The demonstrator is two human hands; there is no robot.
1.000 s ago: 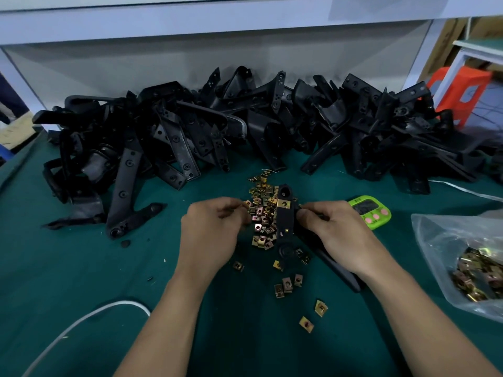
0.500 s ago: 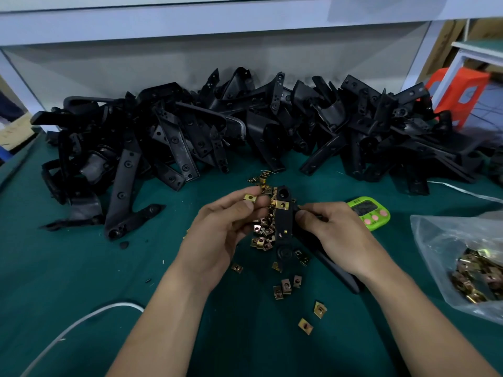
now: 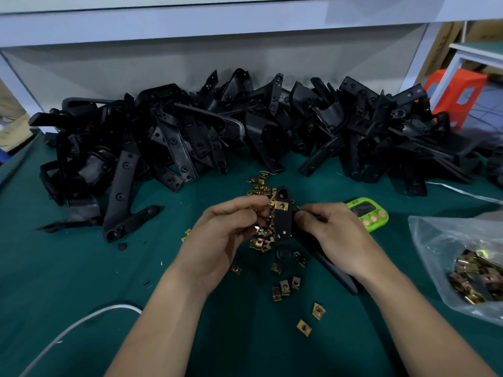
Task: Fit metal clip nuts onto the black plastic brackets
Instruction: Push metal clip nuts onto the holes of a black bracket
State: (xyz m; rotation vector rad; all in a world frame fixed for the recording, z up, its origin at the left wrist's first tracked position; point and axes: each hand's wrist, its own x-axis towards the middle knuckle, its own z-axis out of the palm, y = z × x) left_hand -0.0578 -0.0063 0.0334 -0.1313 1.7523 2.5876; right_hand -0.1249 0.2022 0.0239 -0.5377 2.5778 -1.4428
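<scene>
While right hand [image 3: 334, 235] grips matte black bracket [image 3: 283, 227], left fingers [image 3: 245, 205] pinch brass-toned clip nut [image 3: 271, 204].

The left hand [image 3: 226, 229] closes its fingertips over nearly all of a clip nut [image 3: 270, 204] at the edge of the bracket [image 3: 283, 227], only a gold sliver showing, and hides part of the loose nuts [image 3: 260, 242] on the bench [image 3: 81, 268]. The right hand [image 3: 334, 235] covers the bracket's right side, whose long arm runs under the wrist, and a corner of the green timer [image 3: 368, 213], its display too small to read. The plastic bag [image 3: 441, 240] and white cable [image 3: 81, 321] are cut off by the right and lower edges.
</scene>
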